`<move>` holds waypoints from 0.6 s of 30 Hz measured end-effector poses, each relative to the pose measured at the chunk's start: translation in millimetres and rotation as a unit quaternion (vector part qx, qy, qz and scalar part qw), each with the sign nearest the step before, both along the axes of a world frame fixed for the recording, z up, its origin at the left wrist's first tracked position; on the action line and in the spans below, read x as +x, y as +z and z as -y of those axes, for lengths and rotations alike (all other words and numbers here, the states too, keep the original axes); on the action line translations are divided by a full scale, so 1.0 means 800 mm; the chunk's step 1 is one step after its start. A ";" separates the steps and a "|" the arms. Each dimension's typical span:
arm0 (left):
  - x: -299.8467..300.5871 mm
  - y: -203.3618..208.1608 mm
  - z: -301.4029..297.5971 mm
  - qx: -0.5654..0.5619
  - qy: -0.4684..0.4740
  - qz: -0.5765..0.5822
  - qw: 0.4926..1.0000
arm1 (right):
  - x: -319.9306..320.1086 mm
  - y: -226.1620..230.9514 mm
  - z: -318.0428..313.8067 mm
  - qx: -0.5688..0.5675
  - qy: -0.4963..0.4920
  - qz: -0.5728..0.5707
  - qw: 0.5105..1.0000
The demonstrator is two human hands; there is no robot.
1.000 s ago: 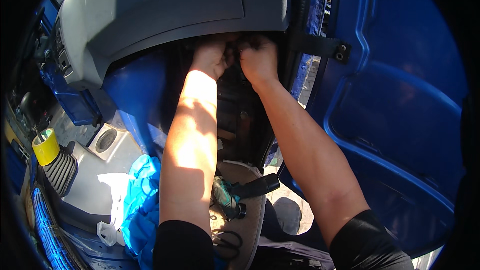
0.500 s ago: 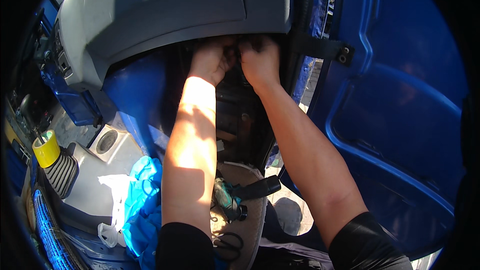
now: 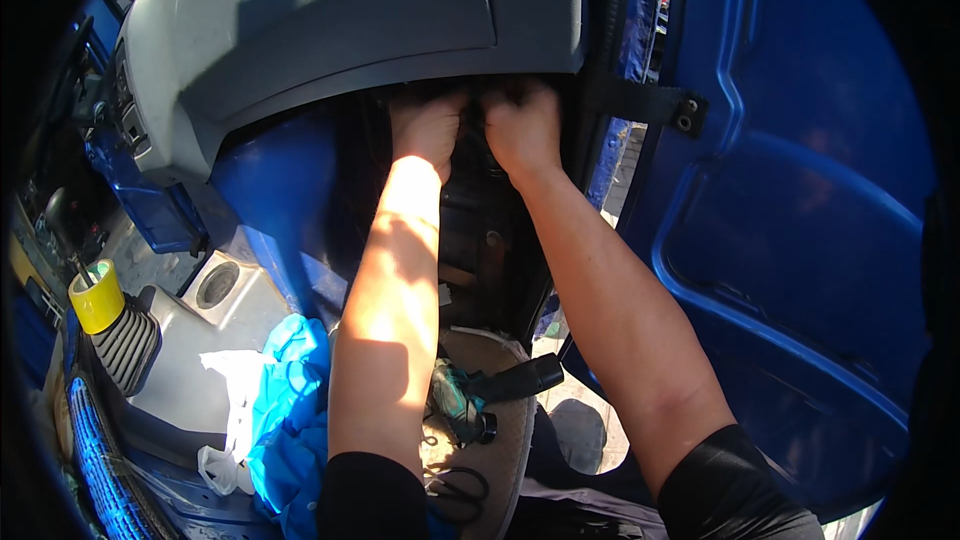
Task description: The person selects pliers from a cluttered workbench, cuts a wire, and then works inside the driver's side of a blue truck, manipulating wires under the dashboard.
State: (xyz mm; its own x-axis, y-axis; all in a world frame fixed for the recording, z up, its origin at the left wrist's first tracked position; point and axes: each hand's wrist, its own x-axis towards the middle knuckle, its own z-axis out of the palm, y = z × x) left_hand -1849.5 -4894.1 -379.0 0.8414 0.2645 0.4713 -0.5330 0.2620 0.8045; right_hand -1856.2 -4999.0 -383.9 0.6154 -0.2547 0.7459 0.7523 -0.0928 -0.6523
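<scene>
- The left hand point(image 3: 428, 130) and the right hand point(image 3: 524, 128) reach up under the lower edge of the grey dashboard point(image 3: 400, 10), which spans the top of the view; a narrow dark gap lies between them
- The right hand looks curled, but the fingertips of both are lost in shadow, so I cannot tell whether either is spread, pressed together or pinching something; anything held up there is hidden
- A finger could miss its hold or a small part could slip, since the dashboard blocks the view
- Anything dropped could be lost in the dark hollow point(image 3: 470, 210) below the hands
- Knuckles could scrape the dashboard's edge, because there seems to be little room
- The teal and black power tool point(image 3: 460, 400) lies on the beige mat point(image 3: 507, 430) just beside the left forearm point(image 3: 385, 340); a knock could tip it off, as its black end juts past the mat's edge
- The loose dark cord point(image 3: 465, 498) could snag an arm drawn back
- A blue bag point(image 3: 285, 390) and a white bag point(image 3: 238, 395) lie together, crowding the left arm's side
- Farther left, a yellow tape roll point(image 3: 97, 302) sits around the gear lever point(image 3: 58, 215)
- The open blue door point(image 3: 800, 220) and its black strap point(image 3: 640, 100) limit space on the right
</scene>
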 end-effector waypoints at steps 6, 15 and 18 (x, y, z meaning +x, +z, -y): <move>0.010 0.002 -0.003 -0.011 -0.031 -0.034 0.999 | 0.017 -0.002 -0.003 0.035 0.026 -0.018 0.999; 0.006 0.008 0.015 0.006 0.078 0.016 0.997 | 0.006 0.004 0.000 0.034 0.024 -0.044 0.998; -0.001 0.008 0.026 -0.035 0.078 0.062 0.994 | -0.007 0.006 -0.002 0.029 -0.009 -0.043 0.999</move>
State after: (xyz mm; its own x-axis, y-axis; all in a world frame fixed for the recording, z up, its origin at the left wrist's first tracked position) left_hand -1850.5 -4914.9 -372.8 0.7243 0.4231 0.5444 -0.6654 0.2220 0.7128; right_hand -1861.7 -4997.5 -379.3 0.6712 -0.3082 0.6742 0.6918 -0.0663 -0.7190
